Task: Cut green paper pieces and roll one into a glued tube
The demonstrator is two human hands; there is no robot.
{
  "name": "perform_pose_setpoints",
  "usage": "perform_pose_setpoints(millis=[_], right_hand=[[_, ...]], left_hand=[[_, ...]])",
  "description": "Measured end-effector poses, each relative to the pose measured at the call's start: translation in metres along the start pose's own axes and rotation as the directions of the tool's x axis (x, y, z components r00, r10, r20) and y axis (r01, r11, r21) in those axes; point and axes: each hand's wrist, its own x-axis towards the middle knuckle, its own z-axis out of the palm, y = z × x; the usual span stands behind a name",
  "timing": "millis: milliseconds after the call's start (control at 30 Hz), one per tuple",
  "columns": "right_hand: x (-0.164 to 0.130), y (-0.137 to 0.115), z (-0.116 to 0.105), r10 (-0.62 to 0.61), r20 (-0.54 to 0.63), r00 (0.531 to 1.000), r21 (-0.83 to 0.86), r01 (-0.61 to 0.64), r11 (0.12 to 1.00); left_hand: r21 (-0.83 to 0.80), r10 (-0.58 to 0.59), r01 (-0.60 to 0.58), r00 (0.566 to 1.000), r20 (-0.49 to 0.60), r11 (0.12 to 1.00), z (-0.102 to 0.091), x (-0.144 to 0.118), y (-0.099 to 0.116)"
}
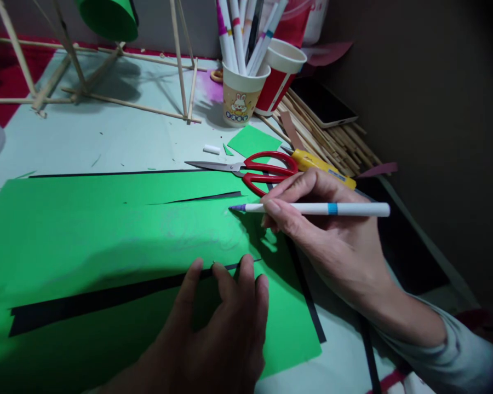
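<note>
Pen (316,208) in pinched right hand (332,241), left hand (225,323) flat (fingers spread) at green paper (107,230) edge.

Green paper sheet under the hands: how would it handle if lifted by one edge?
The green paper sheet would probably flop; it looks thin and lies flat. Long cuts through it suggest strips could sag or tear apart. It likely slides easily, since the left hand presses it down while the right hand holds the marker.

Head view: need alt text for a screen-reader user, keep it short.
A person's right hand holds a white marker with its tip on a green paper sheet, while the left hand presses the sheet flat on the table. Behind the marker lie red-handled scissors and a yellow utility knife; farther back, a paper cup holds markers.
</note>
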Motion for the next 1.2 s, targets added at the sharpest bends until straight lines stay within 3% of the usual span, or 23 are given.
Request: perform_pose_setpoints(millis=[133,533,633,800,1033,1200], right_hand=[[0.000,0.000,0.000,-0.035,-0.008,0.999,-0.050,0.035,0.998],[-0.002,0.001,0.001,0.005,0.043,0.999,-0.012,-0.004,1.000],[-0.002,0.000,-0.001,-0.008,0.002,1.000,-0.031,0.008,0.999],[-0.002,-0.004,-0.004,-0.052,-0.081,0.995,-0.037,0.049,0.998],[-0.002,-0.005,-0.002,-0.031,-0.039,0.999,-0.028,0.030,0.999],[-0.003,-0.002,-0.002,-0.016,0.047,0.999,-0.024,0.018,1.000]], left_hand=[[0.015,0.024,-0.023,0.998,-0.058,1.000,0.004,0.000,-0.001],[0.015,0.018,-0.017,0.995,-0.098,1.000,0.005,0.000,-0.001],[-0.002,0.035,-0.035,0.997,-0.076,0.999,0.002,-0.001,-0.001],[-0.052,-0.035,0.035,0.999,0.000,0.998,-0.006,0.001,0.001],[0.026,-0.054,0.057,0.991,-0.119,0.998,0.000,0.004,0.002],[-0.011,-0.024,0.023,0.997,-0.071,1.000,-0.001,0.002,0.002]])
